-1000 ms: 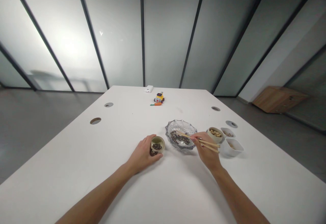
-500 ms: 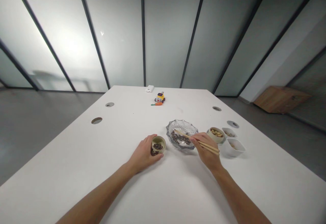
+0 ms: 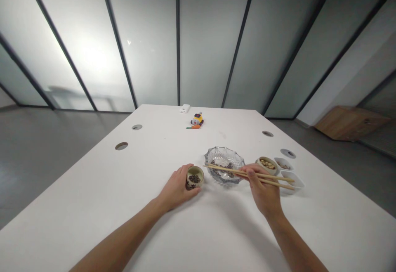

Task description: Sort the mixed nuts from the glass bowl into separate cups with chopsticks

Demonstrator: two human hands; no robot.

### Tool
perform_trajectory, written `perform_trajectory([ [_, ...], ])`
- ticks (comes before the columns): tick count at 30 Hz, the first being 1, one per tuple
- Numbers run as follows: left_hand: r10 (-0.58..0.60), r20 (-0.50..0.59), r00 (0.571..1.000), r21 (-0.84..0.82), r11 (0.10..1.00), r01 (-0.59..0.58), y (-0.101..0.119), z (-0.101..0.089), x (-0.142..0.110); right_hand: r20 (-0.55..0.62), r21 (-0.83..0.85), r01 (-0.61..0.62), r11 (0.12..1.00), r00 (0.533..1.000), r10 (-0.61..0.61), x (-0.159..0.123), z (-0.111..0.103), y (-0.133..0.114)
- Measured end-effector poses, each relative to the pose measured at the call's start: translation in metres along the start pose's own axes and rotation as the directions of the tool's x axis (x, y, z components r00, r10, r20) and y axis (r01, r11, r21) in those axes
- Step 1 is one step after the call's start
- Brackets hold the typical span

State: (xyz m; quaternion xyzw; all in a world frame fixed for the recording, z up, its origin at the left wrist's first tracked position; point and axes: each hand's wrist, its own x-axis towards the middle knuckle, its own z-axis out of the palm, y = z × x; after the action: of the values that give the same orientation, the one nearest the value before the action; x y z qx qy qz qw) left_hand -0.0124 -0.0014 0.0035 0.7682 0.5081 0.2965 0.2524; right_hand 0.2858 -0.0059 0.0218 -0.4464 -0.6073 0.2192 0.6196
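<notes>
My left hand (image 3: pixel 177 187) is wrapped round a small ceramic cup (image 3: pixel 196 184) that stands on the white table. Several dark beans (image 3: pixel 194 178) lie inside the cup. In my right hand (image 3: pixel 262 187) is a pair of wooden chopsticks (image 3: pixel 272 179), held almost level. Their tips reach left over the near side of a scalloped glass bowl (image 3: pixel 213 152) and end close to the cup's right rim. More dark beans (image 3: pixel 229 166) lie in the glass bowl, partly covered by the chopsticks. Whether the tips pinch a bean is too small to tell.
Right of my right hand are a ceramic cup of peanuts (image 3: pixel 267 164) and two white dishes (image 3: pixel 284 164), the nearer one partly behind the chopsticks. Farther back sit a toy car (image 3: pixel 197 119), a small carrot (image 3: pixel 194 127) and a white box (image 3: pixel 185 108). Round holes (image 3: pixel 121 146) pierce the table.
The chopstick tips have come out of the beans and swung left toward the cup. My right hand has turned, laying the chopsticks flatter. My left hand still holds the cup.
</notes>
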Motion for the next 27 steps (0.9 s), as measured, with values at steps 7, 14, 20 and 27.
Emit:
perform_trajectory([
  [7,0.016,-0.014,1.0,-0.007,1.0,-0.016,-0.004,0.0,0.0,0.099,-0.306,0.294,0.905,0.956,-0.277,0.007,-0.002,0.001],
  [14,0.032,-0.023,0.999,-0.005,0.999,-0.032,-0.005,0.002,0.0,0.22,-0.289,0.367,0.884,0.924,-0.312,0.002,0.002,0.007],
  [20,0.024,-0.025,0.999,0.0,1.0,-0.024,-0.004,0.001,0.0,0.263,-0.254,0.369,0.894,0.916,-0.303,0.001,0.002,0.011],
  [27,0.022,-0.007,1.0,-0.007,1.0,-0.022,-0.004,0.001,0.0,0.204,-0.287,0.376,0.881,0.923,-0.327,0.002,0.001,0.008],
])
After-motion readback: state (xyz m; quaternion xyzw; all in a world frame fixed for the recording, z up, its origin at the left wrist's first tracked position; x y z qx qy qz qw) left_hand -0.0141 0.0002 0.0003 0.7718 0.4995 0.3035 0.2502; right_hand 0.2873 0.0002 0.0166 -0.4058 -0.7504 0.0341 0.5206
